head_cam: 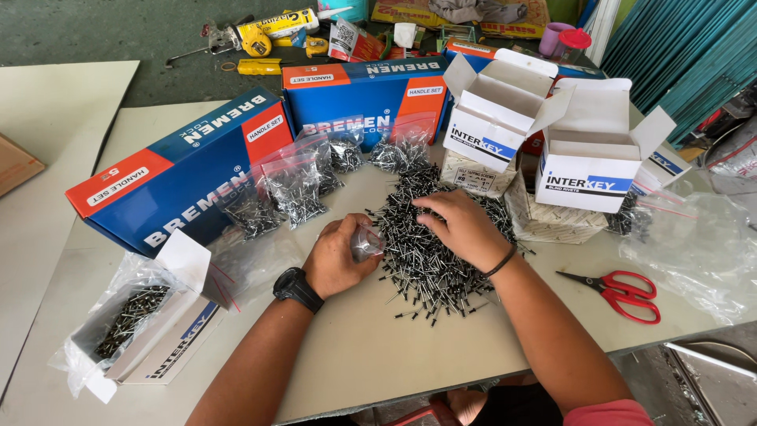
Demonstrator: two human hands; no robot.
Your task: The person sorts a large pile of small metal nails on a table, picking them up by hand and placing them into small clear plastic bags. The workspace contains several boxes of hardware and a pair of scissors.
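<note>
Centrally on the table, the left hand pinches a small clear plastic bag with fingers closed, its mouth turned toward the heap of dark blind rivets, where the right hand rests, fingers curled gathering some.

I see a dark grey, almost black pile of rivets on the pale cream table. My left hand wears a black watch, and my right hand has a thin dark wristband. The scissors have red handles. Two long boxes are blue with orange-red ends and white lettering. The small open cartons are white with blue print. A yellow tool lies on the grey-green floor.
</note>
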